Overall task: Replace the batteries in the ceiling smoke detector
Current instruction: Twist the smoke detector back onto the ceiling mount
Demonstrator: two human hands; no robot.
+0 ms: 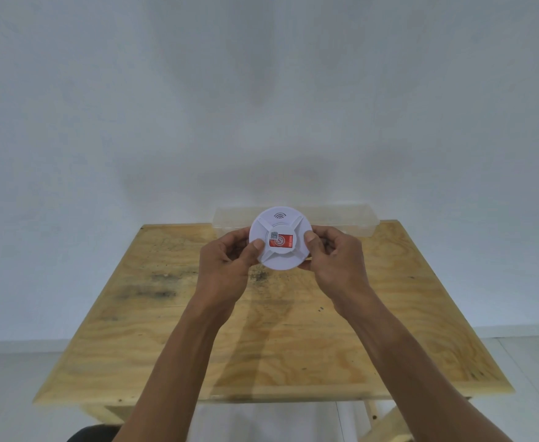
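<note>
- Left hand (229, 256) grips the left rim of the smoke detector (280, 239), thumb on its face.
- Detector is held above the desk (293, 330), near its far edge, in front of a clear box (351, 218).
- Right hand (335, 256) grips the right rim.
- Step, as judged: opening the housing. Next: counter-twist the two halves.

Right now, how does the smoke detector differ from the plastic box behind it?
The smoke detector is round, opaque white, with a red label; the plastic box is long, rectangular and translucent. The detector is held up by both hands, left hand and right hand; the box rests on the table. Both are plastic.
</note>
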